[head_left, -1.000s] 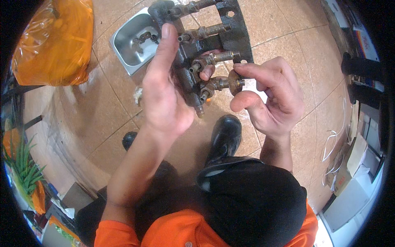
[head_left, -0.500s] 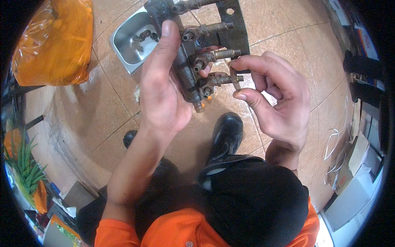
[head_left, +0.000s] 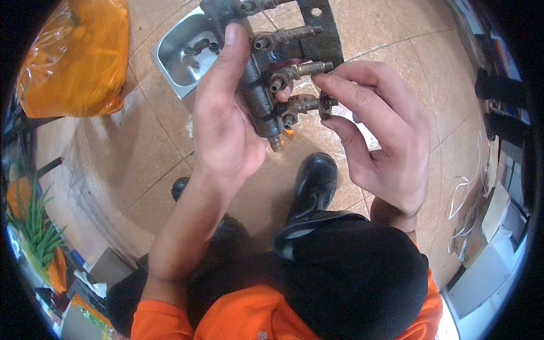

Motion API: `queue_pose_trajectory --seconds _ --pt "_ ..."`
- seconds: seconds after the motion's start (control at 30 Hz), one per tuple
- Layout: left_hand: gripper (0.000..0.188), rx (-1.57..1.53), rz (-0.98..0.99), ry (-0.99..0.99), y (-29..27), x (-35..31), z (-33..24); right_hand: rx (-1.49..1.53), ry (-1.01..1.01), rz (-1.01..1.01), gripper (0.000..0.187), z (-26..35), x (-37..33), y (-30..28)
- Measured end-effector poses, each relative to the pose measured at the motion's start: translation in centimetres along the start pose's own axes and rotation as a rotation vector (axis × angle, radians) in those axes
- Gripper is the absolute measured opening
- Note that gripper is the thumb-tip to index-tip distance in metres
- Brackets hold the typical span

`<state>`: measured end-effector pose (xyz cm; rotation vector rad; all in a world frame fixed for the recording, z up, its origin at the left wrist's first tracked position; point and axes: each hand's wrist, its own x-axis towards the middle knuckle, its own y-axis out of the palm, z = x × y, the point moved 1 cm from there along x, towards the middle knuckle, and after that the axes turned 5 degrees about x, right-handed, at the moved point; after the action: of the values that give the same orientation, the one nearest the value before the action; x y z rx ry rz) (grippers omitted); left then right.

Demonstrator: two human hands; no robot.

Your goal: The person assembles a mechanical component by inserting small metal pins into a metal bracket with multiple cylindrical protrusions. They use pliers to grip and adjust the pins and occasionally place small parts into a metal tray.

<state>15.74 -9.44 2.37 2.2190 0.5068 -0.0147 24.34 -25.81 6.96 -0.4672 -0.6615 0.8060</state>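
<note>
My left hand (head_left: 226, 130) is closed around a dark, grimy metal manifold pipe (head_left: 259, 105), its thumb along the near side. Several brass valves with threaded stems stick out of the pipe to the right; a dark flat plate (head_left: 326, 42) with a hole is joined to it at the top. My right hand (head_left: 385, 127) pinches a small dark round ring, like a washer or nut (head_left: 324, 107), between thumb and fingers at the end of the lowest valve stem (head_left: 306, 105). Whether its thread is engaged, I cannot tell.
A steel tray (head_left: 164, 54) with several small dark round parts (head_left: 198, 51) rests on the tiled floor beyond my left hand. An orange plastic bag (head_left: 73, 62) is at the far left. My black boots (head_left: 314, 184) are below the manifold. A white cable (head_left: 456, 198) lies at the right.
The ring at the lowest stem has turned in my right fingers, which have shifted slightly. My left hand still holds the manifold, which has tilted a little.
</note>
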Motion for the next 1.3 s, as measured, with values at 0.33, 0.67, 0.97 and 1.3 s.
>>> queue_pose_trajectory --seconds 0.33,0.67,0.97,1.3 --pt "0.037 -0.052 -0.012 -0.010 0.0 0.0 -0.2 0.109 -0.012 -0.015 0.040 -0.3 -0.1 0.4" --pt "0.033 0.179 -0.059 0.051 0.6 -0.1 0.1 0.131 -0.052 -0.005 0.034 -2.0 -0.6 0.3" --pt "0.034 0.237 -0.120 0.027 0.9 0.0 0.3 0.096 -0.155 -0.025 0.038 -3.1 -0.4 0.7" --pt "0.033 0.176 -0.079 0.016 0.8 0.1 0.3 0.005 -0.091 -0.062 0.036 -2.8 -1.1 0.8"
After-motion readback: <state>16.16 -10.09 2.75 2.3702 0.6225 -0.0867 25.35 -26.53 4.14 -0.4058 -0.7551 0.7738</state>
